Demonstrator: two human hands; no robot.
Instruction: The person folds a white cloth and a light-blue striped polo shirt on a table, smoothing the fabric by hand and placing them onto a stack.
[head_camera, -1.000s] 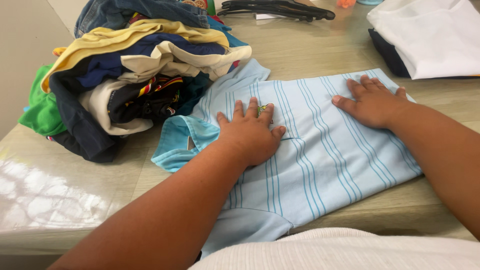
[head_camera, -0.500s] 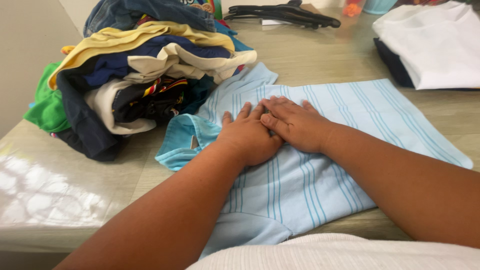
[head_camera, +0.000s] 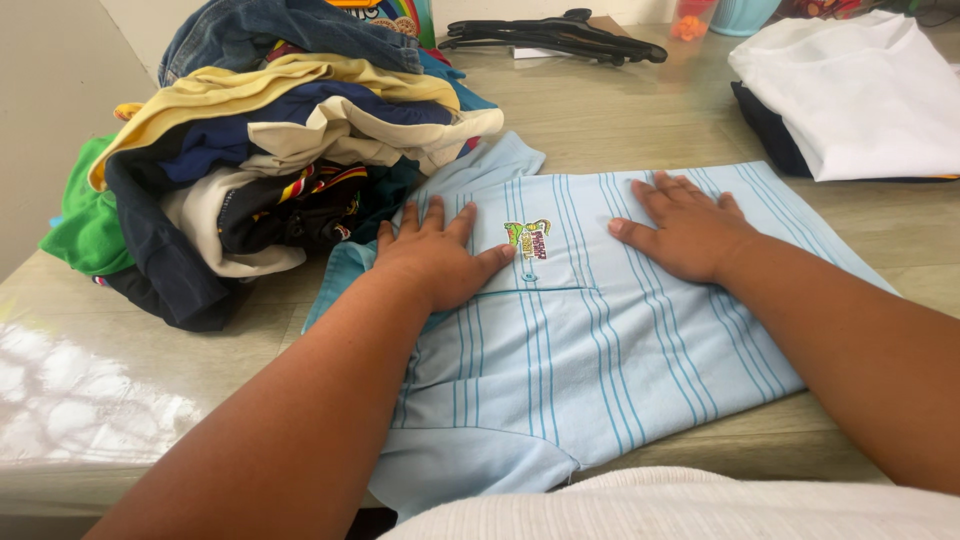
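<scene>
Pale wooden table (head_camera: 620, 120) fills the view, running back to a plain wall, and spread flat across its near half is the light blue striped shirt (head_camera: 600, 350), a small colourful emblem on its chest and its lower hem drooping over the table's front edge. Off to the left, a big jumbled pile of clothes (head_camera: 250, 170), denim on top, yellow, navy and green below, and it's touching the shirt's upper left corner. Far right, a folded white garment (head_camera: 850, 90) sits on something dark. At the back, black hangers (head_camera: 560, 35).

Now the hands: left hand (head_camera: 440, 260) pressed flat on the shirt, fingers spread, gripping nothing. Right hand (head_camera: 690, 230) the same, palm down on the stripes, set apart from the left with the emblem between them.

Risks? That overhanging hem could drag the shirt off the edge if the palms lift. The leaning pile looks ready to spill onto the smoothed cloth.

Hard to tell: the shirt's left sleeve is buried under the pile, and the orange and teal containers at the top edge are cut off.
</scene>
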